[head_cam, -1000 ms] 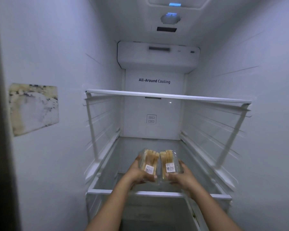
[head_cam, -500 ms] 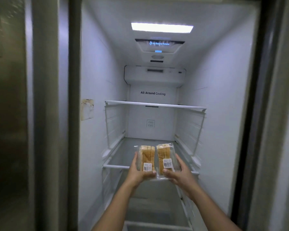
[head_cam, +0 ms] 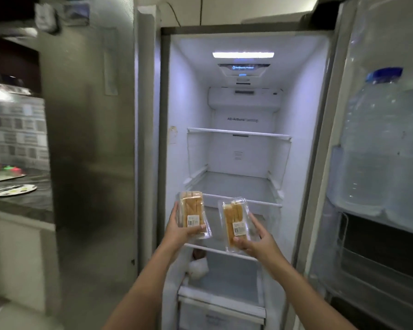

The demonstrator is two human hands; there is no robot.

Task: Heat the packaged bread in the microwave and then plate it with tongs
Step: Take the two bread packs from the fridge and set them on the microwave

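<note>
Against the white-lined fridge (head_cam: 191, 103), the left bread pack (head_cam: 192, 211) and right bread pack (head_cam: 236, 222) show golden-tan slices and white labels, its door's clear water bottle (head_cam: 377, 139) is blue-capped, and its closed door (head_cam: 88, 139) is brushed grey.

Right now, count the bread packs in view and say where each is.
2. The left bread pack sits in the left hand, the right bread pack in the right hand, apart, both in front of the open fridge. Its lower drawers may hide more.

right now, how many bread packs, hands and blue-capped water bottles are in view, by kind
sliced bread pack: 2, one held in each hand
hands: 2, left and right
blue-capped water bottle: 1, in the fridge door
total: 5
</note>
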